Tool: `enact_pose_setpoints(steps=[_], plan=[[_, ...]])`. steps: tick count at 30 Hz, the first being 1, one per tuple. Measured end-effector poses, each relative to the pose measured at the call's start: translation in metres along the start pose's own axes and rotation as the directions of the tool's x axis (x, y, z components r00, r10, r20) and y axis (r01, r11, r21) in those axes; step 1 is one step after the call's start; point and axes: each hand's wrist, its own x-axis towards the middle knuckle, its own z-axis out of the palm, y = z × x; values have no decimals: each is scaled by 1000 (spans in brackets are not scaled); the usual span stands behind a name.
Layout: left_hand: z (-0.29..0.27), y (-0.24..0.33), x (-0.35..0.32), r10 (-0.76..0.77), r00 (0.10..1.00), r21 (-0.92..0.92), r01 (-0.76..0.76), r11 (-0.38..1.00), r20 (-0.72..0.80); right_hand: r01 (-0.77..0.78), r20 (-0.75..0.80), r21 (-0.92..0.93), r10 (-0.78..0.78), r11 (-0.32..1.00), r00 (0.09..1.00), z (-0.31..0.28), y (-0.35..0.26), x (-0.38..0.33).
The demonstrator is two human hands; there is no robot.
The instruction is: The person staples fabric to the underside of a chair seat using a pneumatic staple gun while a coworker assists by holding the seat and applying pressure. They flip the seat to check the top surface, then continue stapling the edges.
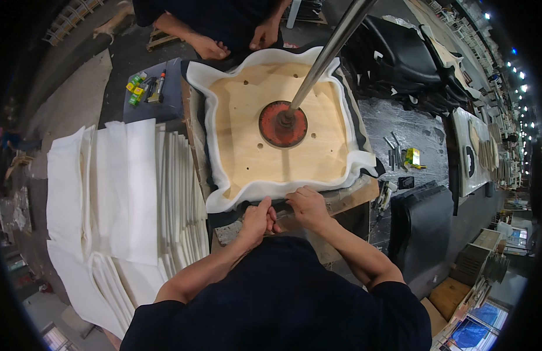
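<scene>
- Workshop clutter rings a crowded table (364, 196), with dark upholstery pieces (411, 58) heaped to the right and a stack of white foam sheets (124, 187) to the left.
- At centre lies a plywood seat board (277, 128), face down on white foam padding (271, 190) whose wavy edge curls up around it.
- Black cover material (356, 117) shows beneath the foam along the right side.
- A round red press plate (282, 124) on a slanted metal pole (329, 50) bears down on the board's middle.
- The person's left hand (258, 219) and right hand (306, 206) meet at the near edge, just below the foam rim.
- Left fingers are clenched, seemingly on the dark cover edge; right fingers are curled over the same edge, though what they grasp cannot be told for certain.
- Across the table, another person's hands (209, 47) rest at the far rim.
- Small tools (394, 153) and a yellow box (412, 157) lie on the right.
- Judged from here, an uneven pull could wrinkle the cover or drag the foam off the board; with two people tugging opposite sides, the piece might also shift under the plate.
</scene>
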Motion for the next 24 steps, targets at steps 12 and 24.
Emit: enact_pose_setpoints(steps=[12, 24], plan=[[24, 15, 0, -338, 936, -170, 351, 921, 102, 83, 26, -228, -79, 970, 997, -71, 76, -25], [142, -3, 42, -328, 938, -270, 289, 919, -110, 159, 48, 24, -160, 987, 986, -68, 99, -10]])
